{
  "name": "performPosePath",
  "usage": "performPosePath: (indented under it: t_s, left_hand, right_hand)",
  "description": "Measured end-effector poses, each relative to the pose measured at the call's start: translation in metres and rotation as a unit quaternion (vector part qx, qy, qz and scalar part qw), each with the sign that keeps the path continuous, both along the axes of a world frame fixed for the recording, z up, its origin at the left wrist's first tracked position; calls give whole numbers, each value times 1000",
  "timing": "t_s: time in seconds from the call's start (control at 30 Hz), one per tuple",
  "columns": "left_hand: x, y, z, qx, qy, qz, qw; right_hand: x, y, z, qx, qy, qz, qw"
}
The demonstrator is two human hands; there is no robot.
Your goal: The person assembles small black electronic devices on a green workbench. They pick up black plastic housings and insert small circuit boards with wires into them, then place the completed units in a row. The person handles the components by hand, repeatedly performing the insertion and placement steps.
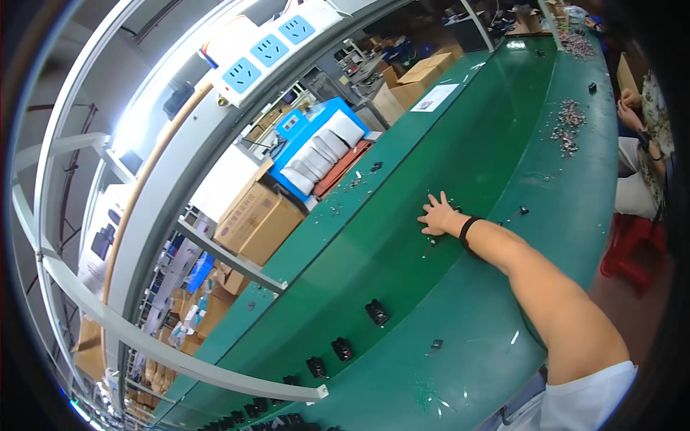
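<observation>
My right hand [439, 215] reaches out over the green conveyor belt [309, 287], its fingers spread apart and palm down. A black band [468, 231] circles that wrist. Beside the fingertips, on the near side, a small dark part with a thin lead [430, 246] lies on the belt. Other tiny dark bits show at the far edge of the hand, partly covered by it. Whether the palm touches anything is hidden. Lower down the belt sit several black box-shaped parts, the closest being a black housing [376, 312]. My left hand is out of view.
On the near green ledge lie a wired black part [522, 211], another small part [435, 345] and a pile of small components [568, 128]. Across the belt stand a cardboard box [259, 223] and a blue bin [287, 161]. A metal frame with sockets [267, 50] hangs overhead. A co-worker's hands [629, 108] are at right.
</observation>
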State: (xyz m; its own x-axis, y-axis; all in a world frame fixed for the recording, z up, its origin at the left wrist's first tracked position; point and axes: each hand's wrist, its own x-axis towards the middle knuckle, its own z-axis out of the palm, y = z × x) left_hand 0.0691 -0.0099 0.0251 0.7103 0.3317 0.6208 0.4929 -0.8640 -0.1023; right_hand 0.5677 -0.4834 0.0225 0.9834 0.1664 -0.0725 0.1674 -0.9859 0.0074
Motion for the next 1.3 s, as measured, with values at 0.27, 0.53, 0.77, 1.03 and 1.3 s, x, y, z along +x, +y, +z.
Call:
performPosePath:
  t_s: [0.27,0.53,0.77,1.03,1.3]
  left_hand:
    - [0,2,-11,39,-17,-6,999]
    - [0,6,-17,6,-13,-13,1000]
    - [1,25,-22,-36,-43,-50,997]
    - [-9,24,-24,-36,-33,-43,998]
    - [-4,21,-7,-62,-34,-122,990]
  right_hand:
    - [-56,-36,-35,165,-10,-4,986]
    - [-74,44,-17,81,-90,203,972]
    - [-27,-25,-17,178,-305,-7,936]
    - [2,-29,-53,229,-160,-24,960]
    - [-52,-28,-5,296,-56,218,928]
